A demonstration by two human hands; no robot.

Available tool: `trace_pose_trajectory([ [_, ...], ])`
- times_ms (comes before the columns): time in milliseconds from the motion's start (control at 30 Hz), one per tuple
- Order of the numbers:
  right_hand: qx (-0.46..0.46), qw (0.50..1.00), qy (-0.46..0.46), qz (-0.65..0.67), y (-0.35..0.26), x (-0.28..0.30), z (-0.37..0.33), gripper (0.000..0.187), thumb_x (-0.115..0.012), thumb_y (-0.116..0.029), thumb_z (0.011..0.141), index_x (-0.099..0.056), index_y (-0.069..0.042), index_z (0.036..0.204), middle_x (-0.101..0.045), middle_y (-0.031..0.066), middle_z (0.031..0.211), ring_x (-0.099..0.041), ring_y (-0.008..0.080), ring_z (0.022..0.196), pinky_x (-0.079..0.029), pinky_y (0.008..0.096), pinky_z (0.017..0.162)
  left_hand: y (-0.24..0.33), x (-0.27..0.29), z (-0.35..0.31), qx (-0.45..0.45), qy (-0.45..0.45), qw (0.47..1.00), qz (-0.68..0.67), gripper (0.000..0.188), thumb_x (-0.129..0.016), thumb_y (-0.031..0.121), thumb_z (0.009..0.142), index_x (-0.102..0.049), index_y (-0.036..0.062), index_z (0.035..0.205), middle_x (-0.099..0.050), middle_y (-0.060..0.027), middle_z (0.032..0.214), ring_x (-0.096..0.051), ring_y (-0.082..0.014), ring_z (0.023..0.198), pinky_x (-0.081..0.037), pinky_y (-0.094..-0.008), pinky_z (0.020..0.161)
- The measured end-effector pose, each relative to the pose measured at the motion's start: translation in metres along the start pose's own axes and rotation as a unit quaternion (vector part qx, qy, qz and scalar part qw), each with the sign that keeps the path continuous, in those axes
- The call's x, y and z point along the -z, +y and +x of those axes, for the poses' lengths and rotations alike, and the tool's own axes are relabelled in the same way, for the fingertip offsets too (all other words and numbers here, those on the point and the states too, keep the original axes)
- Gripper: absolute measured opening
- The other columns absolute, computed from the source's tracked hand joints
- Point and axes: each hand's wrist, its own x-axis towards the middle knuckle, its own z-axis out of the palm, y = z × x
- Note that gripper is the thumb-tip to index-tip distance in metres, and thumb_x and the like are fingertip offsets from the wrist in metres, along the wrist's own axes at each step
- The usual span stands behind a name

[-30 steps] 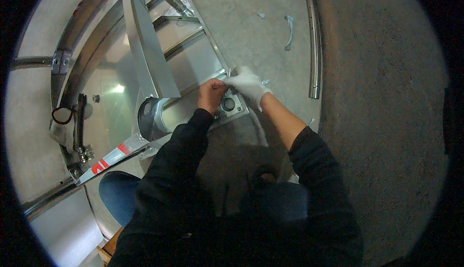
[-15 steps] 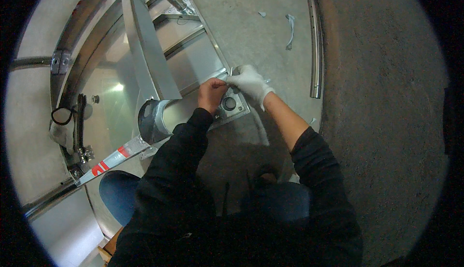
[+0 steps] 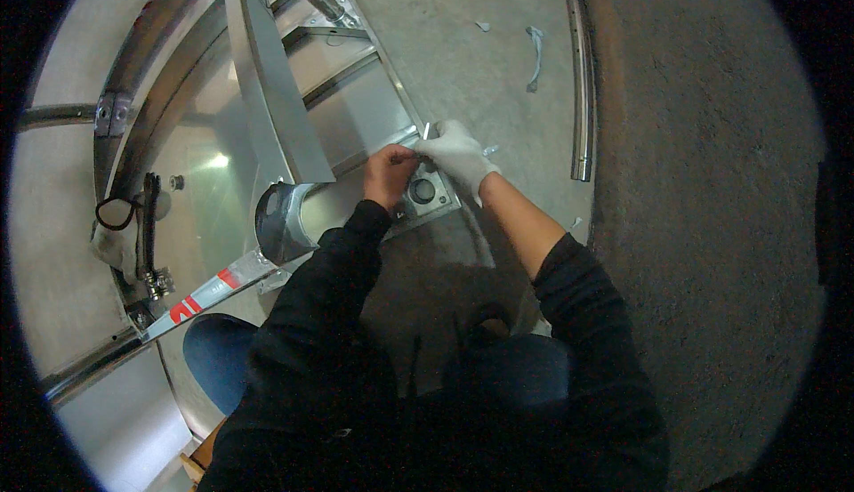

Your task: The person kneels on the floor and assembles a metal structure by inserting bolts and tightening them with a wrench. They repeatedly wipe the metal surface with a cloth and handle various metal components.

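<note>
My left hand (image 3: 389,174), bare, is closed with its fingertips pinched together at the corner of a metal frame; what they pinch is too small to make out. Against those fingertips my right hand (image 3: 456,152), in a white glove, is closed too. A thin, bright metal rod (image 3: 427,129) sticks up at the gloved fingers, its lower part hidden by them. Just below both hands lies the frame's square end plate (image 3: 442,199), which has a round hole and a small bolt. Sheet-metal panels (image 3: 356,105) stretch away from the plate to the far left.
A long metal channel (image 3: 267,92) slants across the frame, near a cut tube end (image 3: 283,221). Further left rest a wrench-like tool (image 3: 149,225) and a grey-white glove (image 3: 116,247). A metal tube (image 3: 580,83) and plastic scraps (image 3: 535,56) lie on the floor to the right.
My gloved right hand has shifted slightly left, and the bright rod at its fingers shows a little more plainly. My left hand stays almost in place.
</note>
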Motion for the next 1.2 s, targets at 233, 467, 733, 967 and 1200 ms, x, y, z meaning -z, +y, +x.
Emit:
trace_pose_trajectory([
  [233, 0.005, 0.998, -0.025, 0.05, 0.005, 0.001, 0.001, 0.037, -0.063, -0.031, 0.068, -0.066, 0.004, 0.077, -0.064, 0.0193, 0.071, -0.065, 0.0261, 0.068, -0.048, 0.0354, 0.062, 0.005, -0.002, -0.001, 0.005, 0.004, 0.999, 0.043, 0.009, -0.066, 0.004, 0.078, -0.062, 0.0009, 0.085, -0.063, -0.0035, 0.076, -0.057, -0.0092, 0.069, -0.047, -0.0243, 0.063],
  [467, -0.008, 0.999, -0.023, 0.023, -0.001, -0.003, -0.001, 0.037, -0.062, -0.03, 0.067, -0.065, 0.005, 0.079, -0.064, 0.0194, 0.07, -0.064, 0.0264, 0.067, -0.048, 0.0359, 0.062, -0.002, 0.002, 0.0, -0.003, 0.005, 1.0, 0.02, 0.009, -0.065, 0.004, 0.077, -0.063, 0.0006, 0.086, -0.064, -0.0039, 0.077, -0.057, -0.0095, 0.07, -0.047, -0.0245, 0.065],
  [733, 0.042, 0.991, 0.052, -0.12, 0.006, -0.007, 0.007, 0.034, -0.059, -0.026, 0.068, -0.064, 0.005, 0.079, -0.063, 0.0211, 0.072, -0.065, 0.0295, 0.07, -0.049, 0.0378, 0.064, 0.004, -0.004, -0.004, 0.027, 0.009, 1.0, 0.011, 0.011, -0.066, 0.005, 0.077, -0.063, 0.0014, 0.087, -0.065, -0.0044, 0.078, -0.059, -0.0101, 0.07, -0.047, -0.024, 0.065],
  [967, -0.017, 0.996, -0.005, -0.085, 0.0, -0.005, 0.008, 0.044, -0.06, -0.037, 0.065, -0.066, 0.002, 0.084, -0.063, 0.0258, 0.085, -0.061, 0.039, 0.088, -0.048, 0.043, 0.076, 0.001, -0.005, -0.004, -0.02, 0.035, 0.999, 0.035, 0.007, -0.067, 0.007, 0.076, -0.063, 0.0026, 0.08, -0.064, -0.005, 0.073, -0.058, -0.0111, 0.066, -0.046, -0.0263, 0.062],
  [1200, -0.02, 0.992, -0.034, -0.116, -0.018, -0.002, 0.002, 0.045, -0.064, -0.038, 0.064, -0.067, -0.002, 0.092, -0.063, 0.0248, 0.092, -0.061, 0.0384, 0.09, -0.048, 0.0423, 0.076, 0.004, -0.003, -0.006, -0.069, 0.04, 0.991, 0.104, 0.007, -0.062, 0.001, 0.078, -0.061, 0.0025, 0.084, -0.062, -0.0025, 0.075, -0.056, -0.0108, 0.067, -0.046, -0.0258, 0.061],
])
